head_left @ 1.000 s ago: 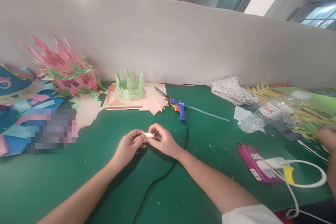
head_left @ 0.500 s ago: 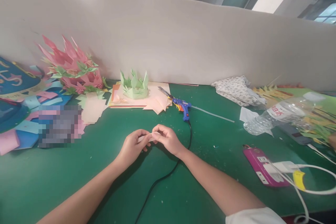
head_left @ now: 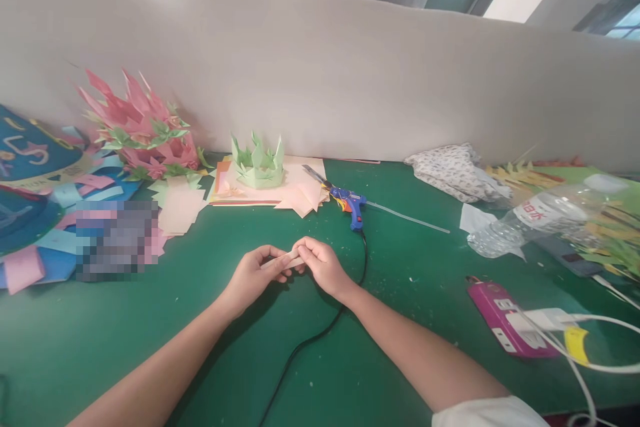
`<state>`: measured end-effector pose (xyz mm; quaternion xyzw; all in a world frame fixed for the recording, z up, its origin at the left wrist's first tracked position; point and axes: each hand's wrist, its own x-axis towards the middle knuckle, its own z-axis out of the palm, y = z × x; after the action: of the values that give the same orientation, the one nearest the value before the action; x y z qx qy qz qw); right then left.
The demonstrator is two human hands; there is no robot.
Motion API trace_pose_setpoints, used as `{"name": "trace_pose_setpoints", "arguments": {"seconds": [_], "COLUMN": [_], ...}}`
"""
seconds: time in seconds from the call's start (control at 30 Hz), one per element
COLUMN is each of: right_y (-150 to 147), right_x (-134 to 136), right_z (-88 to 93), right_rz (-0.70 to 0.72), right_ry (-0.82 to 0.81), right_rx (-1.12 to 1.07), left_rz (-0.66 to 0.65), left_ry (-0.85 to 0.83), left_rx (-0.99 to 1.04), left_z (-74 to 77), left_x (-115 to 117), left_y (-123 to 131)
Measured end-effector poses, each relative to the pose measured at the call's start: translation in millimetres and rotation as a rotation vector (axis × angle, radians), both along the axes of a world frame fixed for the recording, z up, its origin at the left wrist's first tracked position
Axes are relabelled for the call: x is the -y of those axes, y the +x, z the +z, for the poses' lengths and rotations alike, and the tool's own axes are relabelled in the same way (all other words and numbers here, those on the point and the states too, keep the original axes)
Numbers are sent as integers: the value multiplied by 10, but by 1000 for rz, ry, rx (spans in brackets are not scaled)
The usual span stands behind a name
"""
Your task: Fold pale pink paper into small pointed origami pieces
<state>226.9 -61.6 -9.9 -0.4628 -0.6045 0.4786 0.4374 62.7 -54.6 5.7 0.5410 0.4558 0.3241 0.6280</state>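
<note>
Between my two hands is a small folded piece of pale paper (head_left: 287,259), held just above the green table. My left hand (head_left: 257,277) pinches its left end, thumb on top. The thumb and fingers of my right hand (head_left: 320,265) close on its right end; part of the paper is hidden by the fingers. Beyond my hands lies a blue glue gun (head_left: 350,203) with a clear glue stick (head_left: 407,217) in its back. To its left, a green paper crown (head_left: 257,163) stands on a stack of coloured paper (head_left: 240,198), with pale pink sheets (head_left: 303,200) beside it.
Pink paper crowns (head_left: 150,127), blue hats (head_left: 35,153) and paper scraps (head_left: 60,240) crowd the left. At right are a water bottle (head_left: 535,217), a patterned cloth (head_left: 450,170), a phone (head_left: 570,253) and a magenta power strip (head_left: 505,323). A black cord (head_left: 320,335) runs under my right wrist.
My right fingers have shifted slightly on the paper, and its right end now looks folded over. The whole view has moved a little; things on the table lie as before.
</note>
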Motion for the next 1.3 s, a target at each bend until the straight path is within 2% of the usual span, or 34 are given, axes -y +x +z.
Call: {"name": "trace_pose_setpoints", "arguments": {"seconds": [0.23,0.47,0.67,0.87,1.03,1.17,1.3], "right_y": [-6,-6,-29,-22,-20,-21,-24], "right_x": [26,-3,12,23,50,50,20], "right_z": [24,-23,5,2,34,39,19], "right_rz": [0,-29,-73,-129,-108,-49,-62], "right_ry": [56,69,157,238,226,192,82], "right_rx": [66,89,180,316,294,228,131], "left_rz": [36,48,86,11,-16,7,-7], "left_ry": [55,-87,-71,-32,54,31,-40], "left_rx": [-76,67,35,-9,-133,-88,-6], "left_z": [-6,-9,-15,-16,-3,18,32], "left_x": [4,-19,-22,-13,7,6,-4], "left_y": [8,12,21,3,-21,-21,-19]}}
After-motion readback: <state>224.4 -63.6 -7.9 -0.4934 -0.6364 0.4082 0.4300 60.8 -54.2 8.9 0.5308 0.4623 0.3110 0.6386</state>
